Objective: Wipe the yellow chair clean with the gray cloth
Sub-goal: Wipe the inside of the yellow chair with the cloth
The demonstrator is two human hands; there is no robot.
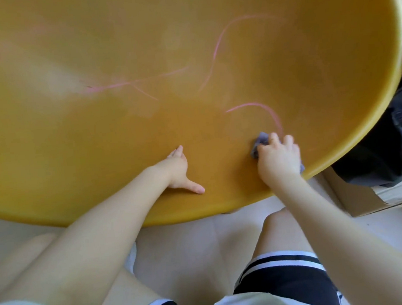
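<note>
Both hands on chair [113, 50], right hand [278, 157] fisting cloth [258, 143]

No readable text, labels, brands, numbers or signs anywhere in frame. The pink lines [215, 53] on the yellow chair [96, 137] are loose scribbles, not letters or digits. The cardboard box [379, 197] at the right edge shows no print.
</note>
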